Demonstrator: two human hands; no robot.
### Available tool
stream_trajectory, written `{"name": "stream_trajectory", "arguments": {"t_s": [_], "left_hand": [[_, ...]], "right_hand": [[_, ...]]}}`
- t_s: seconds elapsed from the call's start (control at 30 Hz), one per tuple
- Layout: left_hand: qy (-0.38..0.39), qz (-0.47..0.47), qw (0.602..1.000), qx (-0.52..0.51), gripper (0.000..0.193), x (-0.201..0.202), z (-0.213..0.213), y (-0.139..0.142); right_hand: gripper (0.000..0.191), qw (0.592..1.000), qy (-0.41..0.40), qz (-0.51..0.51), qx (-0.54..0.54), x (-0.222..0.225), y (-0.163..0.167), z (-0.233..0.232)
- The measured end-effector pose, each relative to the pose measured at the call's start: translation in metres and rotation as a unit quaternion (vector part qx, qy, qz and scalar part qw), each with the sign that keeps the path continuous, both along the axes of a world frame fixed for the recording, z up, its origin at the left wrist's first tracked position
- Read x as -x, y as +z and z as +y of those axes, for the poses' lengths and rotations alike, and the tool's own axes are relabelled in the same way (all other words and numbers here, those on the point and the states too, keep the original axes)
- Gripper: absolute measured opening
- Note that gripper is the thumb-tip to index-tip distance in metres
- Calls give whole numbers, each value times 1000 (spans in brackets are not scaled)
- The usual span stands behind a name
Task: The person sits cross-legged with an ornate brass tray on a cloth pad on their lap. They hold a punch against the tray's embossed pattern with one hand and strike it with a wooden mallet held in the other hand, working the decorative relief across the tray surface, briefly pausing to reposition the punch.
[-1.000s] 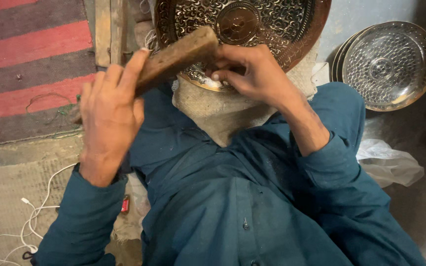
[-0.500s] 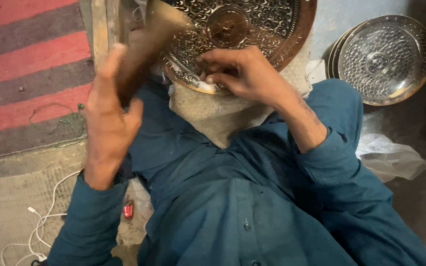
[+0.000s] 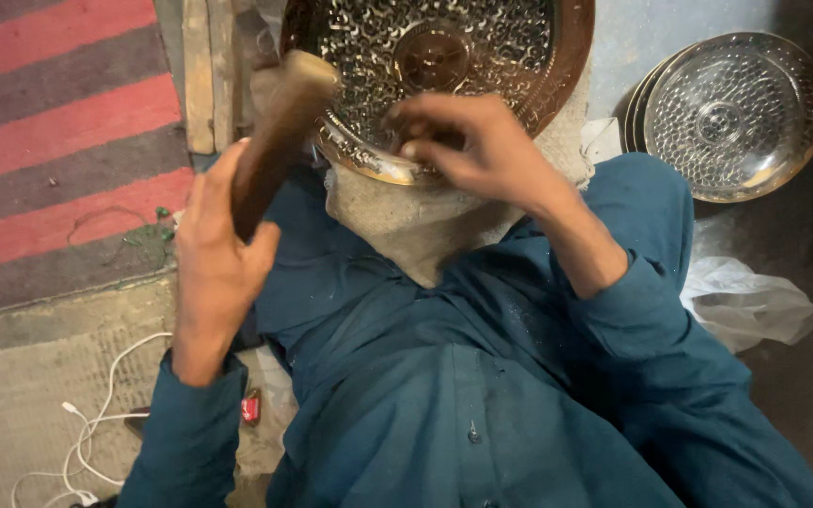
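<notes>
Left hand point(image 3: 214, 259) first: it is wrapped tight round the lower end of a brown wooden mallet-like block point(image 3: 279, 141), thumb on one side and fingers curled on the other, so that the heavy end stands up and leans in toward the rim of the big round brass-coloured embossed tray point(image 3: 444, 66). Gripping it low like that looks meant to give the head room to swing, I would judge. The wrist is cocked back and the forearm rises almost straight from a dark teal sleeve point(image 3: 190, 442), elbow tucked near the body. Beside that arm, on the floor, lie a red and grey striped rug point(image 3: 58, 141), a loose white cable point(image 3: 96, 423) and a flat wooden board point(image 3: 201, 75) standing near the tray's edge. The tray itself rests tilted on a coarse beige sackcloth pad point(image 3: 406, 221) over the person's lap, which likely cushions it and keeps it from sliding. On its lower rim sits the right hand point(image 3: 468, 146), fingers bunched and pinched closed on something small against the metal; what it is I cannot tell, as the fingers hide it. That forearm slants down to a bent elbow. Further right, well apart, a stack of silver embossed round trays point(image 3: 731, 118) leans by crumpled clear plastic point(image 3: 750, 306).
</notes>
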State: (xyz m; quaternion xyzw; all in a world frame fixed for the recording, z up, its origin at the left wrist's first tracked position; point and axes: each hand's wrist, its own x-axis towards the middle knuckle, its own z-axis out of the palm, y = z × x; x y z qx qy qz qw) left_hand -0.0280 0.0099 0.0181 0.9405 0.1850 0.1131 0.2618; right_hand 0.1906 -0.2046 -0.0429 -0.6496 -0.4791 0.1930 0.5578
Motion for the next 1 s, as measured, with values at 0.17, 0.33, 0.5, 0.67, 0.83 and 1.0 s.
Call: {"name": "stream_trajectory", "arguments": {"t_s": [0.17, 0.33, 0.5, 0.67, 0.83, 1.0], "left_hand": [[50, 3, 991, 122, 61, 16, -17, -25], [72, -25, 975, 208, 62, 24, -36, -50], [50, -33, 972, 228, 60, 18, -32, -45], [51, 51, 983, 170, 59, 1, -21, -23], [-18, 22, 994, 101, 62, -10, -9, -1], [-71, -11, 997, 13, 66, -15, -4, 9]], "right_hand": [[35, 1000, -22, 19, 13, 2, 3, -10], [39, 996, -33, 47, 65, 7, 2, -4], [35, 998, -38, 39, 25, 12, -1, -2], [37, 996, -68, 28, 55, 14, -4, -2], [39, 998, -64, 3, 22, 14, -8, -1], [38, 997, -73, 11, 33, 13, -10, -3]]}}
